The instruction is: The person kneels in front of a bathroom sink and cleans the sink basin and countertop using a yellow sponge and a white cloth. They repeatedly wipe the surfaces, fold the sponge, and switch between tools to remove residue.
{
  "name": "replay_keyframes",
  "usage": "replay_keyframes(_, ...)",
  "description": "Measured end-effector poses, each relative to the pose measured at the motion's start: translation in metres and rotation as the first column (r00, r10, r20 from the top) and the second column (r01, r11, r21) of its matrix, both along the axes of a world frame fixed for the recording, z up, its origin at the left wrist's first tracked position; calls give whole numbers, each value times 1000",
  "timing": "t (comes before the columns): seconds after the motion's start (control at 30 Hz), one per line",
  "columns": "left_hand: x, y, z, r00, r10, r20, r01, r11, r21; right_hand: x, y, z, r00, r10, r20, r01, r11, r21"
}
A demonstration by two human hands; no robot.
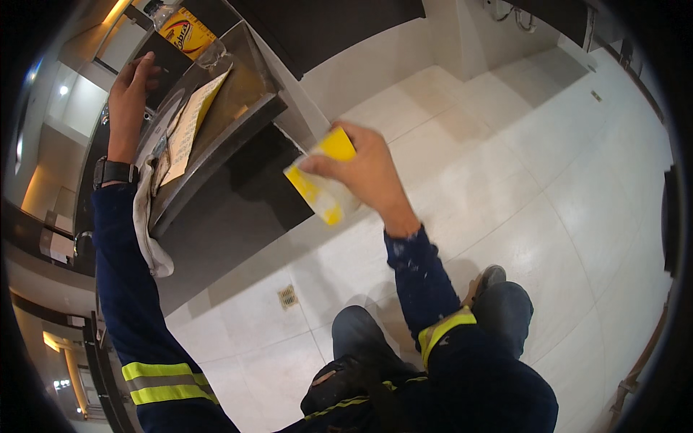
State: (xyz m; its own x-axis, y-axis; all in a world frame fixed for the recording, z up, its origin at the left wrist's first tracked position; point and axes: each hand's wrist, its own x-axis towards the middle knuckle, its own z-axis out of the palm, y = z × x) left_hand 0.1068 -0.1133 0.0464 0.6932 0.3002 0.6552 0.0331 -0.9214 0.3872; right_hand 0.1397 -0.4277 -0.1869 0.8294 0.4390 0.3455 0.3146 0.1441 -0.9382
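My right hand (364, 169) pinches a folded piece of yellow sandpaper (307, 189) between thumb and fingers, out in front of the counter. White dust covers part of the sandpaper, and it is a little blurred. Over the dark counter, my left hand (136, 81) is raised with its fingers loosely bent and nothing visible in them. It is nearest to a clear plastic bottle (186, 32) with a yellow label. A printed, cream-backed sheet (191, 126) with a yellow underside lies on the counter, beside a greyish-white cloth (151, 249) that hangs over the edge.
The dark stone counter (249, 119) has a sharp corner pointing toward my right hand. Below are pale floor tiles (520, 224) with a small square drain (287, 296). Pipe fittings (516, 18) show on the far wall. A mirror fills the left side.
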Motion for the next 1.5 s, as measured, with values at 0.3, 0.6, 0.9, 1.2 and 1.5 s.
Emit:
replay_keyframes(0.3, -6, -1, 2, 1000, 26, -3, -26, 999, 31, 4, 9, -2, 987, 92, -131, -91, 996, 13)
replay_keyframes(0.6, -5, -11, 3, 999, 40, -31, -39, 999, 23, 21, 5, 32, 971, 237, 42, -240, 966, 95)
replay_keyframes(0.9, -4, -1, 0, 990, -116, -78, 118, 993, 25, 47, 17, 47, 907, 305, 289, -381, 888, 259)
replay_keyframes(1.2, -15, -14, 3, 994, -24, -102, 37, 991, 128, -2, -46, -38, 968, -110, -225, 164, 958, 234)
replay_keyframes(1.5, -11, -4, 0, 995, -63, -77, 61, 998, -26, -52, 10, 4, 872, -440, 214, 282, 811, 513)
